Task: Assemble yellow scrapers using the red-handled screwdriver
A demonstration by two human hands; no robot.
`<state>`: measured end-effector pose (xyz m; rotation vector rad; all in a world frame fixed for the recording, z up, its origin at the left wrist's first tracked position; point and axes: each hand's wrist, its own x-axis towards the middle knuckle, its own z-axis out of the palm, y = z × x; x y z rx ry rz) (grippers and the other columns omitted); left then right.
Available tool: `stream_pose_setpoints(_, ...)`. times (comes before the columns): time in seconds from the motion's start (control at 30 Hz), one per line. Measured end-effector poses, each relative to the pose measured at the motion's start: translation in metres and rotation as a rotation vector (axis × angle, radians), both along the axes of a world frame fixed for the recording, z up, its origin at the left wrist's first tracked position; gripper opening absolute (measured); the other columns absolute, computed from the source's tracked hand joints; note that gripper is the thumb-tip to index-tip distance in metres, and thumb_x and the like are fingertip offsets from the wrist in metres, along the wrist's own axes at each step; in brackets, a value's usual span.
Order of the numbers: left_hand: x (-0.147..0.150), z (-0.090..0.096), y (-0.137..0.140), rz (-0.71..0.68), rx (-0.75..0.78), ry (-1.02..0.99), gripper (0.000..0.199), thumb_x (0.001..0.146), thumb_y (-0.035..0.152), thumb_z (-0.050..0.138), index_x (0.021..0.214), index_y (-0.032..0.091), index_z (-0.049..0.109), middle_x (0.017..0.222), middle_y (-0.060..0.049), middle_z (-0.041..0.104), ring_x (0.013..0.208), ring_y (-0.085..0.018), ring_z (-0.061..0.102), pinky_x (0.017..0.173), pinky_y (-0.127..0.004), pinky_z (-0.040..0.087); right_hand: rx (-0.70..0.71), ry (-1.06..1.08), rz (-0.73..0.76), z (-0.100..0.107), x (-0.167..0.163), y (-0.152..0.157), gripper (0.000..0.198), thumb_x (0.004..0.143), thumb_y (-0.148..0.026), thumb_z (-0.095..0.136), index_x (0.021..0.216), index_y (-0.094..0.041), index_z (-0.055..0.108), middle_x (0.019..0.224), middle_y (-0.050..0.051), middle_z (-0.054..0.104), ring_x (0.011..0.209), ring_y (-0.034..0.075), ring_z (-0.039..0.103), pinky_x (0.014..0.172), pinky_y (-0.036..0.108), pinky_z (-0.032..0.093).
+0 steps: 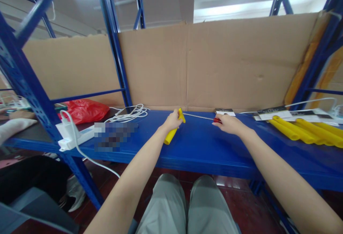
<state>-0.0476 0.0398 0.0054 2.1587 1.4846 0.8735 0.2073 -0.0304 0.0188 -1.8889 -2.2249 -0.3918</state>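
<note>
My left hand (pixel 173 119) is closed round a yellow plastic handle (pixel 170 137), a tube that slants up to a wider yellow head above my fingers. My right hand (pixel 229 124) grips the red handle of a screwdriver (pixel 198 116). Its long metal shaft points left, and the tip reaches the yellow head; whether it touches or sits inside I cannot tell. Both hands are just above the blue shelf (pixel 198 144). A small black-and-white card (pixel 225 112) lies behind my right hand.
At the right lie several yellow tubes (pixel 308 130) beside black-and-white cards (pixel 274 113). On the left are a white power strip (pixel 80 138), a coiled white cable (pixel 131 113) and a red plastic bag (pixel 87 110). Cardboard (pixel 219 66) stands behind, between blue posts. Another person's sleeve (pixel 16 128) shows far left.
</note>
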Motion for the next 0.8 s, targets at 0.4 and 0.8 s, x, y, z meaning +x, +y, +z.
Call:
stream_pose_setpoints(0.4, 0.0012, 0.0017, -0.0011, 0.019, 0.012, 0.007, 0.026, 0.084, 0.009, 0.054, 0.108, 0.015, 0.045, 0.106, -0.012, 0.069, 0.054, -0.012, 0.065, 0.047, -0.021, 0.047, -0.013, -0.013, -0.018, 0.0011, -0.0018, 0.0002, 0.023, 0.092, -0.034, 0.049, 0.102, -0.017, 0.061, 0.099, 0.014, 0.071, 0.091, 0.025, 0.066, 0.071, 0.029, 0.042)
stream_pose_setpoints(0.8, 0.0024, 0.0016, -0.0029, 0.019, 0.037, 0.039, 0.023, 0.085, 0.011, 0.055, 0.105, 0.015, 0.044, 0.103, -0.014, 0.070, 0.055, -0.013, 0.065, 0.047, -0.021, 0.047, -0.022, -0.032, -0.027, 0.0040, -0.0058, -0.0037, 0.022, 0.092, -0.033, 0.048, 0.100, -0.017, 0.061, 0.099, 0.014, 0.071, 0.089, 0.024, 0.066, 0.069, 0.028, 0.041)
